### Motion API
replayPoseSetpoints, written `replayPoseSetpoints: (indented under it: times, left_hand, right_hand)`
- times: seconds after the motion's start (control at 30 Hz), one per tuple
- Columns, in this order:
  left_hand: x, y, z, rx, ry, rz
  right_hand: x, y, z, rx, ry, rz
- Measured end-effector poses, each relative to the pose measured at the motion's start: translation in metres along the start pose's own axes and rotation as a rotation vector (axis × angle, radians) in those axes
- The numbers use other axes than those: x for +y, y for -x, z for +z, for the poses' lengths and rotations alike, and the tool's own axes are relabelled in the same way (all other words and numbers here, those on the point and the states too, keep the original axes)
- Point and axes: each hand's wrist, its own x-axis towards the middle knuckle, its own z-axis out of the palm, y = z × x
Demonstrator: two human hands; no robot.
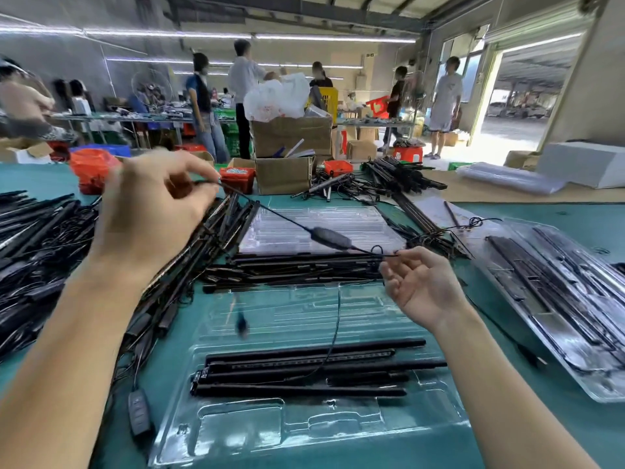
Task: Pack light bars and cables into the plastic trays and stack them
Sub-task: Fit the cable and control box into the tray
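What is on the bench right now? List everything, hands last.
clear plastic tray: one, near centre, holding five black light bars
empty clear tray: one, behind it
filled clear tray: one, at right
loose black light bars: a heap, at left
black cable with inline controller: one, stretched between both hands
grey remote: one, near left
green mat: covers the bench
left hand: pinches the cable
right hand: pinches the cable's other end

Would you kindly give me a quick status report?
Both hands, left and right, pinch cable taut above tray. Light bars already inside. Nothing blocking.
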Motion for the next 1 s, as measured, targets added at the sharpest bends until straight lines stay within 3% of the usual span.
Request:
replayPoseSetpoints:
  times: [0.1,0.2,0.27,0.3,0.4,0.47,0.53,0.63,0.8,0.93,1.0]
  left_hand:
    - [-0.014,-0.010,0.001,0.306,-0.125,0.196]
    - [-0.038,-0.007,0.000,0.298,-0.177,0.344]
    - [-0.048,0.000,0.001,0.083,-0.209,0.280]
    - [-0.051,0.005,0.002,-0.121,-0.268,0.150]
    - [-0.051,0.017,0.004,-0.925,-0.628,-0.388]
    - [-0.051,0.034,0.009,-1.164,-0.562,-0.457]
    - [-0.041,0.051,0.020,-1.102,-0.324,-0.321]
    - [-0.007,0.080,0.045,-0.869,0.094,-0.165]
    - [0.024,0.111,0.096,-0.760,0.025,-0.045]
    - [0.021,0.118,0.102,-0.692,0.177,-0.064]
    - [0.020,0.123,0.095,-0.661,0.334,-0.091]
  right_hand:
    - [0.012,0.000,0.007,-0.101,0.091,0.123]
    - [0.021,-0.001,0.012,-0.145,0.143,0.177]
    - [0.023,-0.002,0.014,-0.141,0.176,0.141]
    - [0.024,-0.002,0.014,-0.145,0.200,0.116]
    - [0.025,-0.001,0.012,-0.179,0.297,0.043]
    - [0.025,0.000,0.011,-0.197,0.293,0.001]
    - [0.025,0.001,0.011,-0.224,0.261,-0.042]
    - [0.023,0.005,0.012,-0.271,0.220,-0.095]
    - [0.019,0.015,0.018,-0.424,0.192,-0.153]
    - [0.014,0.018,0.010,-0.487,0.261,-0.129]
    - [0.011,0.017,-0.001,-0.425,0.295,-0.052]
